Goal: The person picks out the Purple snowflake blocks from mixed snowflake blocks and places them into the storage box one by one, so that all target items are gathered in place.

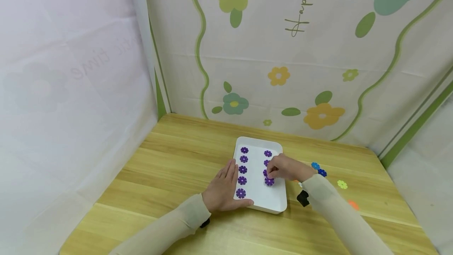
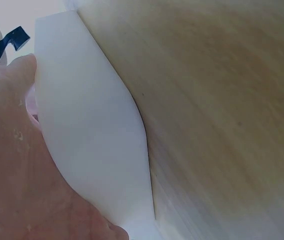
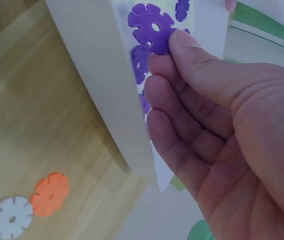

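Note:
A white rectangular tray (image 1: 255, 180) lies on the wooden table with purple notched snowflake discs inside. Several discs (image 1: 242, 169) form a column along its left side, and others (image 1: 267, 154) run down the right side. My right hand (image 1: 286, 167) pinches one purple snowflake disc (image 3: 143, 30) by its edge between thumb and fingertips, over the tray's right column. Part of that column is hidden behind this hand. At the near left corner my left hand (image 1: 222, 190) rests against the tray's rim, fingers straight along the left side and thumb stretched along the near edge.
Right of the tray, blue discs (image 1: 321, 172), a yellow-green disc (image 1: 342, 184) and an orange disc (image 3: 51, 194) beside a white disc (image 3: 11, 218) lie on the table (image 1: 177, 176). Floral cloth (image 1: 262, 50) hangs behind the table's far edge.

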Demonstrator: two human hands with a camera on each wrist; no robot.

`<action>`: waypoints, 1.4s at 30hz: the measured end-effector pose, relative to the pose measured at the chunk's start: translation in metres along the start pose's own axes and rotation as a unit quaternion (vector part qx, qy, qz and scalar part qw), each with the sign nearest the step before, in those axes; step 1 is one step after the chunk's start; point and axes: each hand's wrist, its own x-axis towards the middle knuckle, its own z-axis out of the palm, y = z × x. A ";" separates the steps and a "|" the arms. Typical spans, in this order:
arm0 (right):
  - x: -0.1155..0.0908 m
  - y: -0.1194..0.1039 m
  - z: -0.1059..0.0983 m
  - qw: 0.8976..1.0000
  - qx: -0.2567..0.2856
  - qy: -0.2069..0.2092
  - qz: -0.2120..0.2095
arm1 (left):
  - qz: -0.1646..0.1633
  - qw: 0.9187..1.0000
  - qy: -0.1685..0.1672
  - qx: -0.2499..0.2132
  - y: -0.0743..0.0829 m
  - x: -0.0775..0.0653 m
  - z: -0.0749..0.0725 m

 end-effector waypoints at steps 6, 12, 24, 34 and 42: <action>0.002 0.004 0.008 1.000 -0.002 0.006 0.003 | 0.001 1.000 -0.016 -0.008 0.002 -0.001 -0.008; 0.004 0.007 0.010 1.000 -0.005 0.010 -0.009 | 0.001 1.000 -0.003 0.004 0.000 0.001 0.001; -0.029 0.009 -0.023 0.999 -0.029 0.035 -0.017 | 0.003 1.000 -0.018 -0.017 0.002 -0.001 -0.011; -0.083 0.036 -0.042 0.997 -0.041 0.063 0.020 | 0.002 1.000 -0.024 -0.012 0.003 -0.001 -0.016; -0.129 0.066 -0.039 0.994 -0.045 0.085 0.055 | 0.003 1.000 -0.024 -0.004 0.003 -0.001 -0.015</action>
